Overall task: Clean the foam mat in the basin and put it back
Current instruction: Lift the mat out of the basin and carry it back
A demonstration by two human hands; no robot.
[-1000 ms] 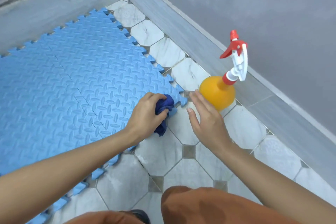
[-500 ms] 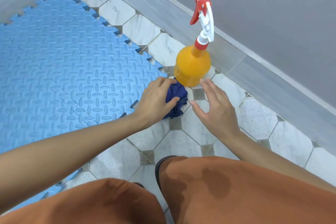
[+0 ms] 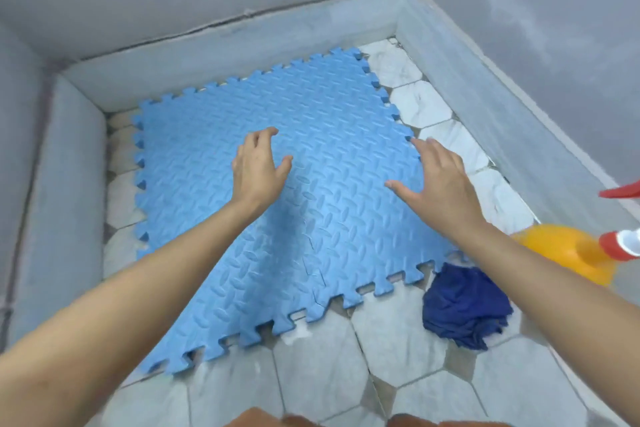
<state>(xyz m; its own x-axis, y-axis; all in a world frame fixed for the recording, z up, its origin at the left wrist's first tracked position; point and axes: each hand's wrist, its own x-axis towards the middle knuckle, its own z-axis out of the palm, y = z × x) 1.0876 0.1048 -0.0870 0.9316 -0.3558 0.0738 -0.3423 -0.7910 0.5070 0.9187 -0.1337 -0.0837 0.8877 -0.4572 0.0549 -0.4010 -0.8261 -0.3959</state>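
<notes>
Leftmost, I log the grey basin wall [image 3: 59,163], rising from a floor of pale tiles [image 3: 398,350]. Next, the foam mat [image 3: 214,246]: blue, ridged, interlocking edges, lying flat on the tiles toward the far left corner. Over its middle I see the left hand [image 3: 258,173], fingers spread and loosely bent, grasping nothing; whether it touches the mat I cannot tell. Further right, the right hand [image 3: 440,180], fingers extended and released, sits over the mat's right edge. Below it, a dark blue cloth [image 3: 464,308], crumpled on the tiles just beside the mat's near right corner. Last, an orange spray bottle [image 3: 568,253] with red trigger, at the right border, near the cloth.
</notes>
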